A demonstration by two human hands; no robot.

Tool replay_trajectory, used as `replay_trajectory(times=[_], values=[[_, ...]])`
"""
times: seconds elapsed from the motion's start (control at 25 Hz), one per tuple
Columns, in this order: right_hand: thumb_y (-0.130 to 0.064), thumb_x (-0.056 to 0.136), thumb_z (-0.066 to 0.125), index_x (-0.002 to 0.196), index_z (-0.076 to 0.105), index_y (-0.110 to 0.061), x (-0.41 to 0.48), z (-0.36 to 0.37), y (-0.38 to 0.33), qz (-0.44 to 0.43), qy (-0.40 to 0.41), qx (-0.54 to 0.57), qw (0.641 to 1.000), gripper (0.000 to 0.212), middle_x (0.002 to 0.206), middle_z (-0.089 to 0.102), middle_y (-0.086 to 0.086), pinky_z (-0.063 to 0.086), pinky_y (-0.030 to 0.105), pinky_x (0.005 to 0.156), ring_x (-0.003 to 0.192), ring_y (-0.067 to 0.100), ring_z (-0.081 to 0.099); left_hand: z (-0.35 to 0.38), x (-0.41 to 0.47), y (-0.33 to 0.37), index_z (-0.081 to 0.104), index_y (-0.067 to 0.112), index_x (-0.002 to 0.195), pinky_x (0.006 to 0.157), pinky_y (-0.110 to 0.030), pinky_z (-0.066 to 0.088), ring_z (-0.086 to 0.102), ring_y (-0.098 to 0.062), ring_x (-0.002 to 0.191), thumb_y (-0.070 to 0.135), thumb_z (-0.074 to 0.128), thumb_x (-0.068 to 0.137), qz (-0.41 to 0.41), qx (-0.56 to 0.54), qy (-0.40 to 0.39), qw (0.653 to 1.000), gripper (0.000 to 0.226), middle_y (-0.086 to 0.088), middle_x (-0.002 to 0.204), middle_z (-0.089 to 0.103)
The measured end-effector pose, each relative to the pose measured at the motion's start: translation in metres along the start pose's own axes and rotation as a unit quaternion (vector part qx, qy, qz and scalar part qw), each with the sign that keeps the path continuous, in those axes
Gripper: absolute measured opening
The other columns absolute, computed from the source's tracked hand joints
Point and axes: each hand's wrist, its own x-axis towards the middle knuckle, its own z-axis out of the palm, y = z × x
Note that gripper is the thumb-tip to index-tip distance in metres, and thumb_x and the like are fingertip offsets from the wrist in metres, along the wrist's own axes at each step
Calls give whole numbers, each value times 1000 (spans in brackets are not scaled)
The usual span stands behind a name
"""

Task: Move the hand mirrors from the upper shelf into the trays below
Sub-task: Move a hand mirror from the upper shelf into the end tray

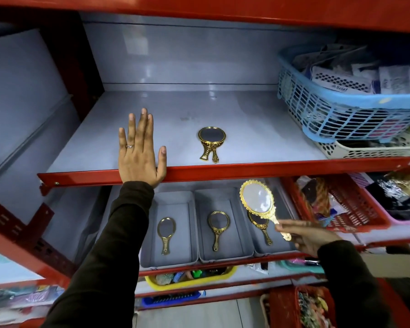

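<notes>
Gold-framed hand mirrors lie stacked on the grey upper shelf, two handles showing. My left hand rests flat and open on that shelf's front edge, left of them. My right hand grips the handle of an oval gold mirror, held tilted above the right grey tray. A smaller mirror lies in that tray under it. The left tray holds one mirror. The middle tray holds another.
A blue mesh basket of packets sits on a white basket at the upper shelf's right. Red and pink baskets stand right of the trays. A yellow bin and more goods fill lower shelves.
</notes>
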Motion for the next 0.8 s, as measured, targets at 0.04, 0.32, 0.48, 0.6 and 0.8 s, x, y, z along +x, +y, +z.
replay_trajectory(times=[0.04,0.32,0.48,0.6,0.8], values=[[-30,47,95,107,80,-20,10,4,8,20,6,11,1000,62,98,81,-2,45,24,58,74,12,60,1,1,0,8,12,156,123,-38,-6,6,-26,151,46,15,94,0,0,2,1000,72,-6,163,9],[-9,79,79,113,74,-5,74,28,31,49,150,94,983,34,104,71,11,47,21,54,75,16,60,6,2,-3,8,12,156,123,-40,-4,3,-24,152,47,15,93,4,12,12,1000,73,-5,163,9],[-5,84,73,125,65,1,94,19,37,63,170,27,983,42,66,71,1,55,25,61,75,19,59,6,2,-3,11,11,156,124,-41,-1,3,-24,152,47,15,93,9,9,19,1000,73,-6,163,11],[-13,80,78,118,71,0,102,19,44,72,206,-61,974,41,84,79,4,56,42,92,96,28,66,6,2,-3,13,10,156,124,-42,0,2,-23,151,46,16,93,11,9,23,1000,72,-6,163,13],[-30,72,82,94,81,-9,88,41,38,77,324,-206,920,30,100,78,11,55,30,92,92,25,71,4,2,-3,15,9,155,124,-42,1,2,-23,151,45,18,93,17,3,24,1000,72,-7,162,15]])
